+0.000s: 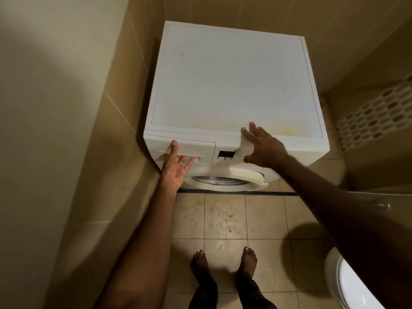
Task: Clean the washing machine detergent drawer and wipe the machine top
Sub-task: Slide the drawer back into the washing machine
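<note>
The left hand point(176, 168) is reaching palm-up for the detergent drawer point(185, 150) at the washing machine's point(289, 150) front left, fingers point(174, 146) spread, clamped on nothing — hooking them into the handle recess and pulling straight out looks best, while the right hand point(263, 148), fingers apart, is bracing the front edge. Beyond, the machine top point(227, 81) is showing specks and a yellowish stain — tan wall tiles point(256, 12) are closing in behind.
</note>
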{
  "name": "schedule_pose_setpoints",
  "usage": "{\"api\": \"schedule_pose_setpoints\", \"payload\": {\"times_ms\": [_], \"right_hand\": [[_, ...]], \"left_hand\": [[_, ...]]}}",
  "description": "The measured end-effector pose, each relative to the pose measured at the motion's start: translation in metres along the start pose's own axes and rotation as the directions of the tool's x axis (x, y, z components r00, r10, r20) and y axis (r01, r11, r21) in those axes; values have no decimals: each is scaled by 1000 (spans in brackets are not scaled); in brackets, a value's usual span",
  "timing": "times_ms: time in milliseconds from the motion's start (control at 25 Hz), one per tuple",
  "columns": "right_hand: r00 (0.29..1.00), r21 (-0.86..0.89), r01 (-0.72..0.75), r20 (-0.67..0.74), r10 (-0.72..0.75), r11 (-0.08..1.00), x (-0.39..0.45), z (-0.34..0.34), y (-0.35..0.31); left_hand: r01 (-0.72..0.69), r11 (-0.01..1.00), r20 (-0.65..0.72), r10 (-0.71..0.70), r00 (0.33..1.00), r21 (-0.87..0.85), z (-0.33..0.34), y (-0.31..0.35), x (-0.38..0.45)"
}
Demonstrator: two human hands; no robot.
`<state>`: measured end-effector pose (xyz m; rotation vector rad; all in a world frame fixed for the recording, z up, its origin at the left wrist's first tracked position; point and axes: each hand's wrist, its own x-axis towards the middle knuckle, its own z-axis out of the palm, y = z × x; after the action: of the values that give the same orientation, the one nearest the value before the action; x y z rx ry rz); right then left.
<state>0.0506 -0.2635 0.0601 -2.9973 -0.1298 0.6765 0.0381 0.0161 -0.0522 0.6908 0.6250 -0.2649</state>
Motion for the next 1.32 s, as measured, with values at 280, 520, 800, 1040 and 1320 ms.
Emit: {"api": "schedule_pose_setpoints", "payload": {"times_ms": [280,520,800,1040,1320], "right_hand": [[1000,16,-6,21,6,1000,2,-2,1],[1000,18,-5,22,4,1000,1,-2,0],[1000,29,-8,23,7,1000,0,-2,-2],[1000,31,-17,16,17,999,2,3,-2],[1000,32,-27,0,27,999,4,7,1]], "left_hand": [[-25,1000,7,25,1000,14,1,2,-4],[-6,999,-17,7,1000,33,-26,-13,-36],[45,999,-86,-44,995,6,-76,-36,-101],[34,999,-70,-34,997,3,-77,-35,-101],[29,996,-57,-24,998,88,-24,-6,-55]]}}
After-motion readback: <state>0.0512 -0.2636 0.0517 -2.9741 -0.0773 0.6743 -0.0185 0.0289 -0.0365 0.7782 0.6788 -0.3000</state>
